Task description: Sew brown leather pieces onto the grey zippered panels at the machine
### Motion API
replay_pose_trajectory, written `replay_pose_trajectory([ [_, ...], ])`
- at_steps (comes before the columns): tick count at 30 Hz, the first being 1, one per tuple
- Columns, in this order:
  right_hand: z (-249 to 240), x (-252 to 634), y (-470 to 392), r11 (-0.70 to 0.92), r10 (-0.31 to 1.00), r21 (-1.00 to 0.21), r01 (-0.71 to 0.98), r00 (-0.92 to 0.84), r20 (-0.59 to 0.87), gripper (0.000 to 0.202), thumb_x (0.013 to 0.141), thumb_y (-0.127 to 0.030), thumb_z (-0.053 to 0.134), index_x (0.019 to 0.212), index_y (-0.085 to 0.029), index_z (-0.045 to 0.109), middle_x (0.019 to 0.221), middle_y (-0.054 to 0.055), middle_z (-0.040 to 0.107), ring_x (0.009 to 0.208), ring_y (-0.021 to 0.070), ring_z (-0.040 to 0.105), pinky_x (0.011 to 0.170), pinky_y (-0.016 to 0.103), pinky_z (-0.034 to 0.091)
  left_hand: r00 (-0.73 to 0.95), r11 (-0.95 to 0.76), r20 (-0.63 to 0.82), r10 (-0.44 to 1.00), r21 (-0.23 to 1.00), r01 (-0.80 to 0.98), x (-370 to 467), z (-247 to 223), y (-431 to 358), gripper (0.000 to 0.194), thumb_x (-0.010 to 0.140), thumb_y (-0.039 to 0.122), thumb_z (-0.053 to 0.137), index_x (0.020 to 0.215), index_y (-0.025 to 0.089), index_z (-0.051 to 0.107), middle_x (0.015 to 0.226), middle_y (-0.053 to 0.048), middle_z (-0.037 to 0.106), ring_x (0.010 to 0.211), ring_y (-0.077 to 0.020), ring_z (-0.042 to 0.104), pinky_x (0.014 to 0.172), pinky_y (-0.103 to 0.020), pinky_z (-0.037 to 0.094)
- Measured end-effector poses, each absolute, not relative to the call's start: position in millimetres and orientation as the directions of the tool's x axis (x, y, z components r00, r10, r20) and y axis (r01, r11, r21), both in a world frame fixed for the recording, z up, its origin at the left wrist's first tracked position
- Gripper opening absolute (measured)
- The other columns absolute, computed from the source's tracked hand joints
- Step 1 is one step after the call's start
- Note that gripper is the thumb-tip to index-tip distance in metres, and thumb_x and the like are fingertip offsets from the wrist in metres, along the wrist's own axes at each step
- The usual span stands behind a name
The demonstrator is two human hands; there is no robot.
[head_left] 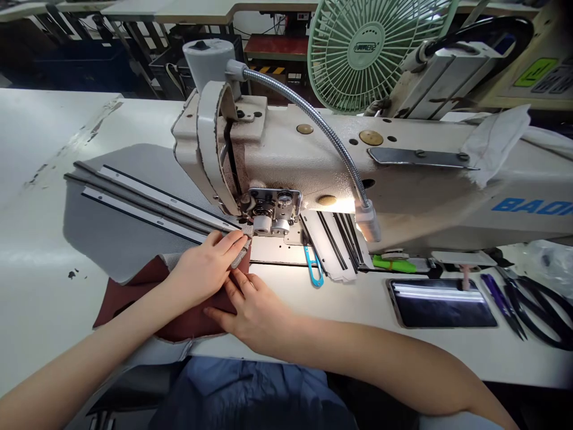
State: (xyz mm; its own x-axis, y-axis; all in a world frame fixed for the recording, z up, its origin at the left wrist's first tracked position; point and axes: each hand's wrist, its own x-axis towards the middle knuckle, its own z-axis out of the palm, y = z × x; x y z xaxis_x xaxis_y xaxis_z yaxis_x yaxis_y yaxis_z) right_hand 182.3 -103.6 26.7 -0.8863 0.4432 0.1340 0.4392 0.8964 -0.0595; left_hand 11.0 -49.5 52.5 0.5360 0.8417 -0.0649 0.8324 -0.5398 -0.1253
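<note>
A grey fabric piece (pixel 105 233) with white-and-black strips (pixel 179 201) along its folded seams lies left of the sewing machine, one end at the needle area. Maroon fabric (pixel 134 298) shows beneath and in front of it. My left hand (pixel 208 266) is closed at the edge of the grey fabric, fingers together just short of the presser foot; the grip's underside is hidden. Against the maroon fabric rests my right hand (pixel 257 310), its fingers stretched out and apart, tips close under the left hand.
The sewing machine (pixel 308 161), with a lit gooseneck lamp (pixel 367 221), spans the table. Blue thread snips (pixel 313 266) and white-black strips (pixel 335 245) lie right of the needle. Farther right are a phone (pixel 443 304) and black scissors (pixel 537 304). A green fan (pixel 376 48) stands behind.
</note>
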Motion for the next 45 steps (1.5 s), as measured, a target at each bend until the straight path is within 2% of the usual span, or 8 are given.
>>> replay_pose_trajectory([
  [5, 34.0, 182.5, -99.7, 0.899, 0.437, -0.060, 0.433, -0.895, 0.093, 0.043, 0.098, -0.034, 0.046, 0.140, -0.029, 0.052, 0.136, 0.024, 0.054, 0.124, 0.0370, 0.054, 0.088, 0.047, 0.042, 0.547, -0.552, -0.080, 0.833, -0.067, 0.831, 10.1, 54.7, -41.5, 0.052, 0.087, 0.016, 0.051, 0.139, 0.024, 0.049, 0.137, -0.003, 0.056, 0.108, -0.0226, 0.053, 0.066, -0.027, 0.052],
  [9, 36.5, 185.2, -90.2, 0.897, 0.439, -0.083, 0.434, -0.897, 0.061, 0.043, 0.097, -0.032, 0.047, 0.141, -0.031, 0.051, 0.139, 0.025, 0.051, 0.127, 0.0384, 0.051, 0.086, 0.047, 0.042, 0.499, -0.504, -0.130, 0.857, -0.011, 0.863, 16.2, 60.5, -23.7, 0.040, 0.084, 0.017, 0.051, 0.122, 0.025, 0.060, 0.116, -0.004, 0.065, 0.108, -0.0240, 0.055, 0.063, -0.030, 0.051],
  [12, 36.9, 187.6, -81.7, 0.899, 0.437, -0.079, 0.432, -0.897, 0.070, 0.044, 0.098, -0.031, 0.046, 0.141, -0.032, 0.050, 0.139, 0.026, 0.051, 0.125, 0.0390, 0.051, 0.086, 0.047, 0.042, 0.479, -0.485, -0.154, 0.864, 0.002, 0.875, 22.5, 62.7, -9.6, 0.032, 0.081, 0.015, 0.051, 0.108, 0.024, 0.064, 0.102, -0.006, 0.066, 0.106, -0.0262, 0.056, 0.068, -0.033, 0.051],
  [18, 37.7, 190.0, -71.4, 0.894, 0.442, -0.103, 0.435, -0.895, 0.060, 0.045, 0.098, -0.027, 0.044, 0.142, -0.031, 0.050, 0.140, 0.028, 0.048, 0.125, 0.0407, 0.049, 0.084, 0.046, 0.041, 0.429, -0.424, -0.112, 0.896, 0.065, 0.903, 27.0, 63.6, -1.9, 0.030, 0.080, 0.012, 0.049, 0.103, 0.024, 0.065, 0.098, -0.006, 0.067, 0.099, -0.0253, 0.060, 0.077, -0.035, 0.051],
  [24, 29.6, 192.8, -70.4, 0.889, 0.458, -0.110, 0.445, -0.874, 0.162, 0.040, 0.097, -0.022, 0.043, 0.135, -0.024, 0.056, 0.129, 0.025, 0.056, 0.125, 0.0379, 0.050, 0.091, 0.047, 0.040, 0.430, -0.430, 0.015, 0.903, 0.046, 0.902, 25.8, 55.5, -33.0, 0.039, 0.083, 0.012, 0.053, 0.120, 0.017, 0.064, 0.116, -0.008, 0.067, 0.108, -0.0274, 0.053, 0.082, -0.035, 0.052],
  [28, 26.6, 194.0, -71.1, 0.892, 0.451, -0.119, 0.436, -0.876, 0.170, 0.033, 0.095, -0.021, 0.047, 0.125, -0.022, 0.062, 0.123, 0.022, 0.060, 0.122, 0.0351, 0.052, 0.093, 0.046, 0.040, 0.398, -0.403, 0.107, 0.911, 0.022, 0.915, 27.7, 46.5, -43.3, 0.042, 0.086, 0.013, 0.052, 0.126, 0.015, 0.064, 0.111, -0.009, 0.070, 0.099, -0.0270, 0.055, 0.081, -0.036, 0.053],
  [40, 21.4, 187.7, -65.3, 0.850, 0.522, -0.186, 0.493, -0.834, 0.179, 0.038, 0.094, -0.024, 0.052, 0.131, -0.024, 0.056, 0.132, 0.022, 0.053, 0.127, 0.0339, 0.045, 0.097, 0.048, 0.039, 0.461, -0.461, 0.031, 0.887, 0.005, 0.887, 28.4, 49.6, -23.3, 0.038, 0.089, 0.015, 0.048, 0.123, 0.015, 0.065, 0.096, -0.012, 0.069, 0.101, -0.0274, 0.057, 0.086, -0.037, 0.051],
  [45, 14.2, 184.8, -73.0, 0.836, 0.548, -0.141, 0.530, -0.796, 0.256, 0.030, 0.095, -0.018, 0.049, 0.121, -0.010, 0.059, 0.124, 0.024, 0.058, 0.126, 0.0334, 0.046, 0.092, 0.044, 0.044, 0.459, -0.459, 0.042, 0.888, 0.003, 0.888, 27.7, 49.5, -27.4, 0.038, 0.091, 0.018, 0.046, 0.124, 0.015, 0.064, 0.088, -0.011, 0.068, 0.098, -0.0271, 0.056, 0.085, -0.036, 0.050],
])
